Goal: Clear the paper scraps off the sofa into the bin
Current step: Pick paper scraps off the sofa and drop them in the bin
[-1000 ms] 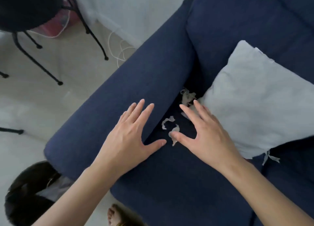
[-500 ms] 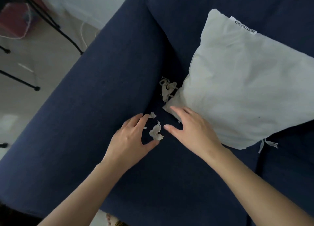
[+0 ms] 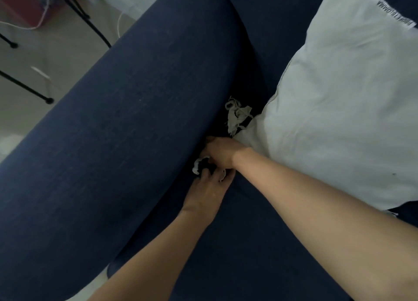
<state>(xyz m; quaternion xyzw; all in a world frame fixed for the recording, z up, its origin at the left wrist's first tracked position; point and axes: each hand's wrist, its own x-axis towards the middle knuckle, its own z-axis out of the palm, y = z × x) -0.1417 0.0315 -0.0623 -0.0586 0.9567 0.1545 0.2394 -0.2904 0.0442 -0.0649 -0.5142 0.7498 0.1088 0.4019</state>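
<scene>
beside the armrest, left hand and right hand pinch paper scraps (bin unseen); crumpled wad remains.

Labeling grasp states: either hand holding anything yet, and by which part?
Cannot tell: left hand and right hand are closing around small paper scraps on the sofa seat, fingertips touching them.

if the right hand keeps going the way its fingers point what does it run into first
Most likely the sofa armrest: the right hand points left across the seat, fingertips close to the armrest's inner side. A small paper scrap lies just below that line; depth is unclear.
</scene>
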